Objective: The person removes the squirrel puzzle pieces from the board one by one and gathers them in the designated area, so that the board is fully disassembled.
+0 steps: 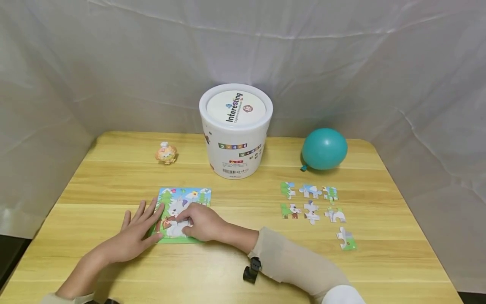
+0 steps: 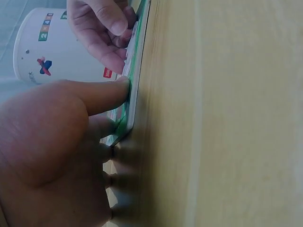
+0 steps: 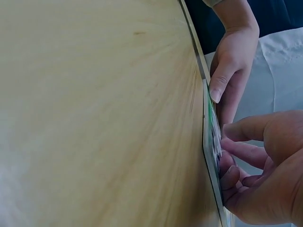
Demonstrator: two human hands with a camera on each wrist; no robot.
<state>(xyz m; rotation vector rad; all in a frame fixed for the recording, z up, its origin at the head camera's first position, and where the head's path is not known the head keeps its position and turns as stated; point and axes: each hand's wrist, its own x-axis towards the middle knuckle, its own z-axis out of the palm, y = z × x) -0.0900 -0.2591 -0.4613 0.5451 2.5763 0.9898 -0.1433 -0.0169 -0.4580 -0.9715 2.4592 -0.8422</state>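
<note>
A jigsaw puzzle board (image 1: pixel 165 240) with a grey-and-white cartoon animal lies flat on the left half of the table. My left hand (image 1: pixel 133 236) rests along its left side, fingers spread and fairly straight, the thumb on the lower edge. Above the picture, my right hand (image 1: pixel 205 222) bends its thumb and fingers down to the surface. In the right wrist view, those fingertips pinch a pale puzzle piece (image 3: pixel 216 137) close against the board, mostly hidden by the hand. The same right hand (image 2: pixel 106 30) shows beyond my left thumb in the left wrist view.
Several loose puzzle pieces (image 1: pixel 311 211) lie in rows to the right. Behind stand a white lidded tub (image 1: pixel 235 147) and a small orange figurine (image 1: pixel 166 154) with a white hat. A teal balloon (image 1: pixel 324 149) sits at the back right, before the grey curtain (image 1: pixel 152 63).
</note>
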